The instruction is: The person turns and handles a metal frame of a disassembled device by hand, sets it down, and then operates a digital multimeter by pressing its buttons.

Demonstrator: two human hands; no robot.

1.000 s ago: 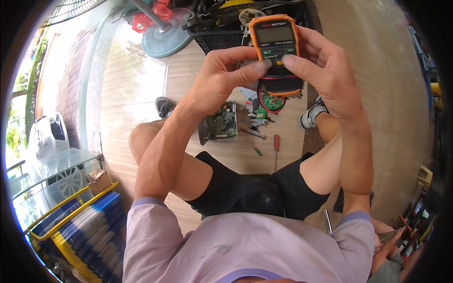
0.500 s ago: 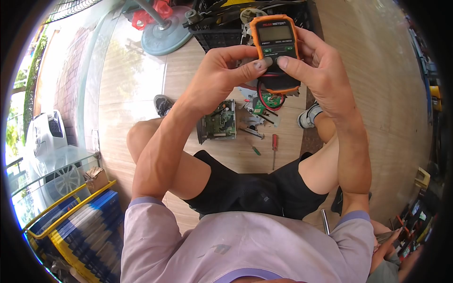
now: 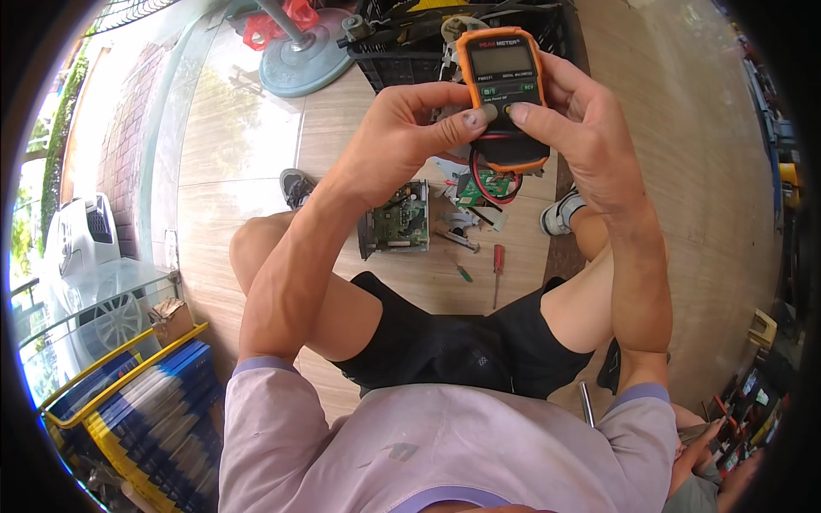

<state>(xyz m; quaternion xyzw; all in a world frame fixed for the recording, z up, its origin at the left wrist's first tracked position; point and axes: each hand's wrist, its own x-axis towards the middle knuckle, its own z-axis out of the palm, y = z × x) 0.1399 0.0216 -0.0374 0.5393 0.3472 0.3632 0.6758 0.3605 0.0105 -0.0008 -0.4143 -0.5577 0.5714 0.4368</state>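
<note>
Between my two hands is a digital multimeter (image 3: 501, 85) in an orange case, held up with its screen facing me. My left hand (image 3: 419, 124) is closed on its left edge, the thumb resting near the dial area. On the other edge, my right hand (image 3: 577, 120) grips it with the thumb over the front by a yellow button. The screen looks blank. A red and black test lead (image 3: 479, 175) loops below the meter. Beneath, on the floor, lie an opened device with a circuit board (image 3: 402, 218) and a loose green board (image 3: 494, 186), partly covered.
A red-handled screwdriver (image 3: 498, 261) and a smaller green-handled one (image 3: 463, 273) lie between my feet. A black crate (image 3: 393, 70) of parts and a round stand base (image 3: 306, 64) are ahead. Left stands a yellow rack (image 3: 128, 376). Another person's hand (image 3: 703, 440) shows at lower right.
The multimeter has shifted very slightly right in view. My right thumb has moved a little to the right, uncovering a yellow button.
</note>
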